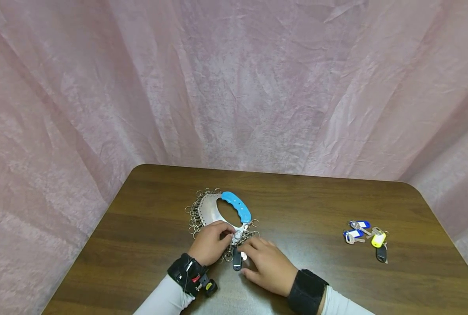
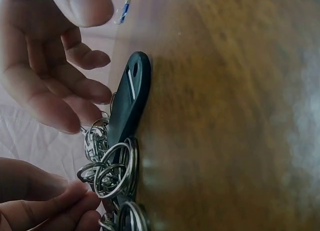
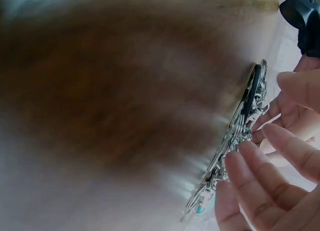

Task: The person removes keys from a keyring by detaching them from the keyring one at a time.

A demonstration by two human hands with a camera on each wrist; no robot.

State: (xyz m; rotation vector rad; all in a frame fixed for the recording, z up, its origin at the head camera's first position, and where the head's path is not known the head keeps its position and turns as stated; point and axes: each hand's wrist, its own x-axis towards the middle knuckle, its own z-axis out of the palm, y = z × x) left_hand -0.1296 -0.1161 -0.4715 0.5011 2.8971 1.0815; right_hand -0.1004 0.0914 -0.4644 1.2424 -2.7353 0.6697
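On the table lies a crescent-shaped metal key holder (image 1: 209, 210) with a blue grip (image 1: 238, 206) and many small rings and clasps along its edge. My left hand (image 1: 211, 243) is at its near end, thumb and fingertips pinching a small metal ring (image 2: 91, 172). Close beside it, a black key tag (image 1: 237, 259) points toward me, flat against the tabletop in the left wrist view. My right hand (image 1: 271, 266) is just right of the tag, its fingers (image 3: 260, 178) loosely bent and spread by the rings, with nothing gripped.
To the right lies a loose group of keys with blue tags (image 1: 353, 234), a yellow tag (image 1: 378, 239) and another black tag (image 1: 381, 253). The brown wooden table (image 1: 297, 205) ends at a pink curtain (image 1: 249, 87) behind.
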